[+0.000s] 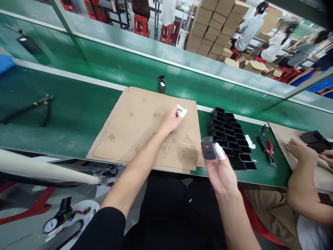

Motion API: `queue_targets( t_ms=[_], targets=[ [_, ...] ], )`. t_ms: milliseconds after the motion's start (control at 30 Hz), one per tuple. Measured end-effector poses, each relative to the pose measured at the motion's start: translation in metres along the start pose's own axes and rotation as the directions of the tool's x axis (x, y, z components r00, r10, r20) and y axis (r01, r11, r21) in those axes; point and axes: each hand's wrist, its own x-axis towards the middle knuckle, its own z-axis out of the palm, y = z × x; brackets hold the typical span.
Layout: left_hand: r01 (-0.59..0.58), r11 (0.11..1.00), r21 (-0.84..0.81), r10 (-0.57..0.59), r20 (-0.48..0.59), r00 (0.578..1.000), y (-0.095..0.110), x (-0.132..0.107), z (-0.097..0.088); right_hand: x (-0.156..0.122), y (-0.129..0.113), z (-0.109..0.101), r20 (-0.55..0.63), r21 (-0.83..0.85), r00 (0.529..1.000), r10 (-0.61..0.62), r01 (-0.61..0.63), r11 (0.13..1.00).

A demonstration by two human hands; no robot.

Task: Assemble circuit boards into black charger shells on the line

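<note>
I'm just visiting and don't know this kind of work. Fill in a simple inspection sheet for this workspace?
Surface: green bench; stained cardboard in front of the person.
Job's things: black case in the right hand; open black cases grouped right of the cardboard.
Clutter: dark-handled pliers at left; red-and-black pliers and a white scrap at right.
Hands: right holds the black case; left hand is over the cardboard, its grip unclear. Both wear white fingertip covers.
Cables: dark cables below the bench edge, left.
Surroundings: co-worker's hand at far right; stacked cartons and red stools behind.
</note>
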Motion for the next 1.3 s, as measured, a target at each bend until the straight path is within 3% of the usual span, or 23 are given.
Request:
queue_targets(
  t_ms=[100,200,267,333,400,433,533,633,700,767,800,833,867,933,1000,1300],
  targets=[
    [-0.003,1.000,-0.004,0.003,-0.001,1.000,-0.001,0.001,0.001,0.000,0.009,0.000,0.000,-0.045,0.999,-0.036,0.036,0.998],
    [0.000,1.000,-0.008,0.000,-0.004,1.000,-0.001,0.000,0.001,0.002,0.009,0.007,-0.097,-0.176,0.960,-0.262,0.242,0.954],
    [-0.002,1.000,-0.008,0.002,-0.006,1.000,-0.001,0.000,0.001,0.001,0.004,0.013,-0.120,-0.335,0.845,-0.522,0.460,0.822],
    [-0.002,1.000,-0.012,0.002,-0.005,1.000,-0.002,0.000,0.001,-0.001,0.000,0.016,-0.049,-0.479,0.670,-0.741,0.635,0.606],
    [0.002,1.000,-0.021,-0.002,-0.003,1.000,-0.002,0.000,0.002,-0.003,0.002,0.016,0.112,-0.572,0.561,-0.821,0.712,0.408],
    [0.002,1.000,-0.025,-0.002,-0.001,1.000,-0.002,0.000,0.001,-0.005,0.008,0.015,0.208,-0.600,0.547,-0.811,0.726,0.336],
    [-0.011,1.000,-0.026,0.011,0.001,1.000,-0.001,0.000,0.001,-0.007,0.033,0.010,0.412,-0.641,0.590,-0.695,0.729,0.239],
    [-0.012,1.000,-0.022,0.012,0.004,1.000,0.001,-0.001,0.000,-0.005,0.053,0.008,0.403,-0.662,0.640,-0.654,0.698,0.274],
    [-0.009,1.000,-0.014,0.009,0.007,1.000,0.000,-0.001,0.001,-0.004,0.052,0.012,0.272,-0.633,0.726,-0.631,0.629,0.451],
    [-0.008,1.000,0.001,0.008,0.002,1.000,-0.002,0.000,0.002,-0.006,0.041,0.020,0.015,-0.461,0.859,-0.512,0.460,0.759],
    [-0.008,1.000,0.007,0.009,-0.001,1.000,-0.003,0.000,0.003,-0.009,0.033,0.026,-0.111,-0.298,0.919,-0.377,0.331,0.895],
    [-0.009,1.000,0.010,0.009,-0.005,1.000,-0.004,0.001,0.003,-0.013,0.023,0.031,-0.189,-0.108,0.959,-0.209,0.192,0.975],
    [-0.009,1.000,0.007,0.009,-0.004,1.000,-0.005,0.002,0.004,-0.018,0.014,0.036,-0.208,0.067,0.977,-0.043,0.058,0.996],
    [-0.010,1.000,-0.012,0.010,0.003,1.000,-0.006,0.003,0.005,-0.029,-0.005,0.046,-0.168,0.290,0.971,0.171,-0.118,0.950],
    [-0.007,0.999,-0.034,0.007,0.003,1.000,-0.007,0.003,0.005,-0.039,-0.019,0.054,-0.133,0.385,0.955,0.264,-0.196,0.902],
    [-0.030,0.999,-0.045,0.030,-0.008,1.000,-0.007,0.003,0.006,-0.061,-0.053,0.073,-0.021,0.488,0.918,0.396,-0.337,0.806]
  ],
)
